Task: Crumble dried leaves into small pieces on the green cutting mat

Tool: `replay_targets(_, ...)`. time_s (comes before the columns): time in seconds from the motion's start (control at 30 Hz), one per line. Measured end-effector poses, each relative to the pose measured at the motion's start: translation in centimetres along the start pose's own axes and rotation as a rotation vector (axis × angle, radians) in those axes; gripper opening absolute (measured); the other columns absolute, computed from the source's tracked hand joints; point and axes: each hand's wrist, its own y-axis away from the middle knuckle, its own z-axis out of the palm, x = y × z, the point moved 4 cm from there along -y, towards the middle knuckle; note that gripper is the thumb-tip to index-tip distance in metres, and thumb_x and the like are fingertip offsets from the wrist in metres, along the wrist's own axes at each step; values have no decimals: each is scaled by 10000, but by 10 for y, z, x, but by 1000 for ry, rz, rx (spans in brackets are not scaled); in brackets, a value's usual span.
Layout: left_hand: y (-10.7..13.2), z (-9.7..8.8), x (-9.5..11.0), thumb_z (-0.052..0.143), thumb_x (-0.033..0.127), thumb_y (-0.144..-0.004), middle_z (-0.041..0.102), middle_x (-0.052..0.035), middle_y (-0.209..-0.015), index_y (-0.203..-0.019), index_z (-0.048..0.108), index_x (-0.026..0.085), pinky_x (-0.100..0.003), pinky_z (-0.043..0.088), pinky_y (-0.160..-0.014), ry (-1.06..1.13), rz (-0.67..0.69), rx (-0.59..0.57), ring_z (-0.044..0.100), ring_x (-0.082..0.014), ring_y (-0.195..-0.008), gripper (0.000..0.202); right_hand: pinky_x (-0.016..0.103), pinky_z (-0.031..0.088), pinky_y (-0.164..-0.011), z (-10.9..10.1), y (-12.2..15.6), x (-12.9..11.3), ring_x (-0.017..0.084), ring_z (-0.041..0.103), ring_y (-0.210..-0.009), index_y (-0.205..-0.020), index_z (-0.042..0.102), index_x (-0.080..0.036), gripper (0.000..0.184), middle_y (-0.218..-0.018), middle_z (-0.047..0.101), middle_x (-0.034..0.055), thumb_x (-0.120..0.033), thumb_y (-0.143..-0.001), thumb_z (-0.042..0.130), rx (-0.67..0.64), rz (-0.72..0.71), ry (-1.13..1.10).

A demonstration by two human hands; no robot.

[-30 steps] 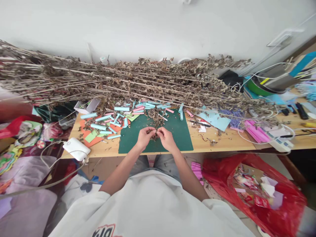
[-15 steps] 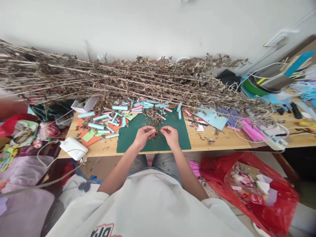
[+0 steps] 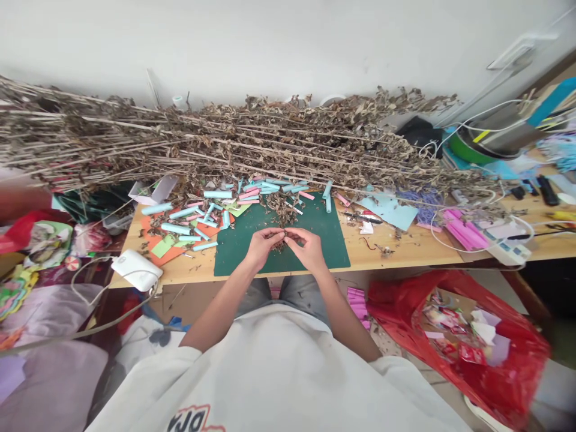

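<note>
Above the green cutting mat, my left hand and my right hand meet at the fingertips. Both are closed in a pinch, with a small dark bit of dried leaf between them. Its exact shape is too small to make out. Crumbled dried leaves lie on the mat under the fingers, partly hidden by them. Just beyond the hands is a small heap of dried leaves, close to the pale blue and pink paper tubes.
A long bundle of dried stalks spans the back of the table along the wall. A white power bank with a cable sits at the left front edge. Right of the mat are a pen and blue paper. A red bag stands below.
My right hand has moved left to meet my left hand, so the gap between their fingertips has closed. The view has shifted slightly.
</note>
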Motion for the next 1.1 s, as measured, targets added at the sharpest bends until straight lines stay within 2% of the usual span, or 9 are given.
replay_targets(0.13,1,0,0,874,326,-556,727,-39,-785,-848,750,150,-264,515,-731,-29,12,7,644,-118,-695,362,313,586,-746,-1,1,4,190,703,-786,-962,748,-218,208,-923,751,50,-331,-803,675,60,7,16)
replay_targets(0.23,1,-1,2,859,333,-581,717,-30,-755,-859,748,153,-236,489,-670,-105,52,4,623,-105,-660,349,317,585,-737,-3,0,5,192,708,-759,-907,759,-220,177,-894,760,46,-332,-808,665,86,7,61)
replay_targets(0.37,-2,-3,4,821,344,-622,707,-29,-736,-828,737,153,-229,462,-619,-249,129,-17,599,-109,-630,293,291,569,-691,-3,-1,3,178,695,-715,-839,753,-216,143,-841,757,36,-284,-805,633,70,-24,138)
replay_targets(0.57,-5,-1,5,704,307,-723,685,-17,-696,-780,724,168,-229,427,-572,-579,257,-25,569,-121,-599,151,265,519,-646,2,0,-2,148,627,-626,-768,715,-201,129,-746,714,24,-183,-760,588,101,-97,310)
replay_targets(0.63,-4,0,5,703,317,-725,674,-14,-687,-781,719,165,-227,418,-564,-546,260,-27,554,-114,-588,163,270,522,-651,-2,0,0,155,634,-632,-772,716,-200,119,-741,716,24,-203,-764,597,165,-66,288)
replay_targets(0.7,-3,0,5,731,342,-702,659,-12,-664,-778,711,157,-228,423,-572,-424,226,-10,551,-110,-584,200,281,533,-659,-9,-1,6,167,651,-650,-785,725,-199,130,-756,726,32,-239,-784,602,242,-18,253)
replay_targets(0.77,-4,-1,5,763,367,-673,649,-11,-656,-778,705,152,-230,437,-592,-295,191,30,559,-108,-597,246,300,546,-681,-14,-3,14,181,667,-680,-811,740,-197,155,-797,739,48,-255,-801,597,265,3,261)
replay_targets(0.93,-5,-4,2,817,416,-601,655,-17,-685,-776,702,143,-237,466,-648,-133,104,75,585,-109,-648,344,353,568,-776,-13,-6,27,218,691,-841,-931,753,-191,244,-964,741,92,-183,-811,541,162,-22,376)
replay_targets(1.1,-4,1,1,829,434,-583,648,-9,-682,-790,700,143,-228,461,-631,-81,72,75,578,-101,-634,379,308,573,-740,-3,-1,6,169,676,-770,-1070,719,-211,265,-1001,716,73,-246,-837,599,129,-98,274)
